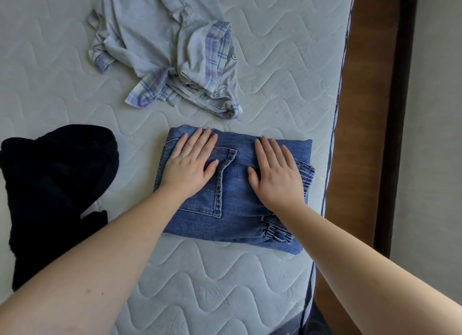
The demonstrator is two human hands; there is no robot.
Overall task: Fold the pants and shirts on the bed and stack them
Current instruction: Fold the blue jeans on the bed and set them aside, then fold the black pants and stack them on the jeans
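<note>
My left hand and right hand press flat, fingers spread, on the folded blue denim jeans. Beyond my fingertips the crumpled grey plaid-trimmed shirt and, left of my left hand, the black garment lie unfolded.

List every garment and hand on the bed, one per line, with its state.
jeans: folded into a compact rectangle, lying flat near the mattress edge.
grey shirt: unfolded, crumpled, plaid trim showing.
black garment: unfolded, in a loose heap.
left hand: open, flat, pressing on the jeans.
right hand: open, flat, pressing on the jeans.
</note>
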